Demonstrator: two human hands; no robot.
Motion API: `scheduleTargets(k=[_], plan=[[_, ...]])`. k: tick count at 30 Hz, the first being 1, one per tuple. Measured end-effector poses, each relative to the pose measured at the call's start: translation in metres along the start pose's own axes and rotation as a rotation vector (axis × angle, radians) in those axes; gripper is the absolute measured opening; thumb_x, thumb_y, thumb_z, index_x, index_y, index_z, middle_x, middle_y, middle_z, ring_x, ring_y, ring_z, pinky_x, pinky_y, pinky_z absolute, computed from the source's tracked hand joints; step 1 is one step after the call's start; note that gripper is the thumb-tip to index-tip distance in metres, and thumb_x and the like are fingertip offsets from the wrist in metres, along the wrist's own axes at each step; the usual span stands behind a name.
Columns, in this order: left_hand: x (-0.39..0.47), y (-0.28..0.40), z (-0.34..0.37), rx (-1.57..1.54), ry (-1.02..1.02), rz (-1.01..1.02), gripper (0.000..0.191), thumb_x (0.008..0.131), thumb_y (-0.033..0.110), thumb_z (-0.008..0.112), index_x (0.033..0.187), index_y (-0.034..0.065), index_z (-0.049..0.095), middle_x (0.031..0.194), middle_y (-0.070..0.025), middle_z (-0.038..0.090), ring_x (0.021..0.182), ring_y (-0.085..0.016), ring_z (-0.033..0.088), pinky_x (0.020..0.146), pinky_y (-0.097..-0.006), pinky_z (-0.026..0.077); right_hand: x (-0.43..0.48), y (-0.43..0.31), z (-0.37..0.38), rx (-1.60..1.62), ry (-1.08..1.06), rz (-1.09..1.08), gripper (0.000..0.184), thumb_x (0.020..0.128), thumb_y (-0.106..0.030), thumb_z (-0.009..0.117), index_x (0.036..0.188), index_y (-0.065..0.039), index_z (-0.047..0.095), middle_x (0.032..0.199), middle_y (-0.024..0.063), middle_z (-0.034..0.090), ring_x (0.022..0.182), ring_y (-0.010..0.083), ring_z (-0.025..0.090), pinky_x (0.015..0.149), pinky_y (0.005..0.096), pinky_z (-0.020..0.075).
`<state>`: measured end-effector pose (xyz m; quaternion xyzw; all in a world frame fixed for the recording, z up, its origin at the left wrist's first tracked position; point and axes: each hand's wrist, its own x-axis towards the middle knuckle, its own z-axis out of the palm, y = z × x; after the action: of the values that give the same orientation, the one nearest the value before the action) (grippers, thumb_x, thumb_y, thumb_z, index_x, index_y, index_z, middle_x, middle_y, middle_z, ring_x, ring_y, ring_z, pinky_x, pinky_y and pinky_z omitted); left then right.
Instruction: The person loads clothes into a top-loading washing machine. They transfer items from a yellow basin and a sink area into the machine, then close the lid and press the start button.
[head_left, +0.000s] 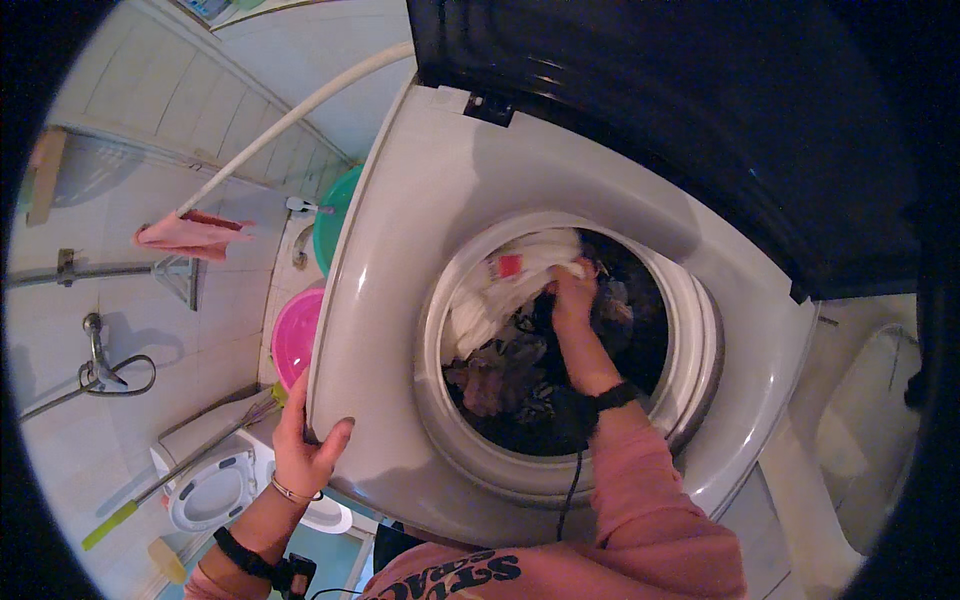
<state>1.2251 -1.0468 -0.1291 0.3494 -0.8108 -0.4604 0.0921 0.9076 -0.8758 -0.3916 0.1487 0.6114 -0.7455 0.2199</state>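
Observation:
A top-loading washing machine with a pale grey top stands right before me, its dark lid raised. Inside the round drum lies a heap of dark clothes. A white garment with a red patch is on the heap's far left side. My right hand reaches into the drum and grips the white garment's right end; its fingertips are partly blurred. My left hand holds the machine's left edge, thumb on top and fingers over the side.
A black cable hangs from my right wristband over the drum rim. Left of the machine are a pink basin, a green basin, a green-handled mop and a toilet seat. A pink cloth hangs on a pale pole.

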Motion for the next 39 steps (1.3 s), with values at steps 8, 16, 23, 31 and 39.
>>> scheduleTargets(k=[8, 16, 23, 31, 39], plan=[[0.006, 0.005, -0.002, 0.035, -0.051, -0.023, 0.072, 0.077, 0.017, 0.073, 0.137, -0.0033, 0.039, 0.124, -0.0175, 0.057, 0.114, -0.024, 0.055, 0.097, -0.0350, 0.042, 0.037, 0.040, -0.025, -0.686, -0.091, -0.368, 0.083, 0.072, -0.026, 0.076, 0.141, -0.013, 0.031, 0.132, 0.0152, 0.038, 0.117, 0.0309, 0.035, 0.094, 0.0421, 0.0349], [0.000, 0.008, -0.008, 0.062, -0.084, -0.094, 0.074, 0.075, 0.019, 0.075, 0.137, -0.0019, 0.040, 0.127, -0.0190, 0.055, 0.115, -0.028, 0.055, 0.097, -0.0363, 0.042, 0.037, 0.076, 0.013, -1.700, -0.690, -0.700, 0.077, 0.073, -0.041, 0.071, 0.139, -0.013, 0.041, 0.149, 0.0166, 0.029, 0.137, 0.0401, 0.025, 0.111, 0.0588, 0.0193], [0.005, 0.002, -0.005, 0.116, -0.110, -0.049, 0.076, 0.074, 0.021, 0.077, 0.137, -0.0014, 0.041, 0.127, -0.0195, 0.055, 0.116, -0.029, 0.056, 0.097, -0.0362, 0.043, 0.098, 0.110, 0.011, -1.842, -0.566, -0.665, 0.062, 0.085, -0.037, 0.057, 0.137, -0.005, 0.045, 0.147, 0.0212, 0.031, 0.138, 0.0397, 0.025, 0.109, 0.0620, 0.0170], [-0.001, -0.001, -0.005, 0.051, -0.048, -0.071, 0.075, 0.075, 0.023, 0.077, 0.136, -0.0009, 0.041, 0.126, -0.0194, 0.056, 0.115, -0.029, 0.056, 0.097, -0.0362, 0.043, -0.057, 0.139, 0.007, -1.447, -0.915, -1.149, 0.041, 0.079, -0.020, 0.057, 0.119, -0.009, 0.060, 0.140, 0.0213, 0.040, 0.129, 0.0477, 0.034, 0.101, 0.0597, 0.0332], [0.003, -0.001, -0.003, 0.040, -0.012, -0.001, 0.073, 0.076, 0.023, 0.077, 0.136, 0.0007, 0.043, 0.126, -0.0185, 0.057, 0.115, -0.028, 0.056, 0.097, -0.0361, 0.043, -0.059, 0.152, -0.064, -1.675, -1.522, -0.279, 0.044, 0.073, -0.025, 0.067, 0.115, -0.015, 0.063, 0.110, 0.0185, 0.062, 0.095, 0.0367, 0.062, 0.080, 0.0465, 0.0512]])
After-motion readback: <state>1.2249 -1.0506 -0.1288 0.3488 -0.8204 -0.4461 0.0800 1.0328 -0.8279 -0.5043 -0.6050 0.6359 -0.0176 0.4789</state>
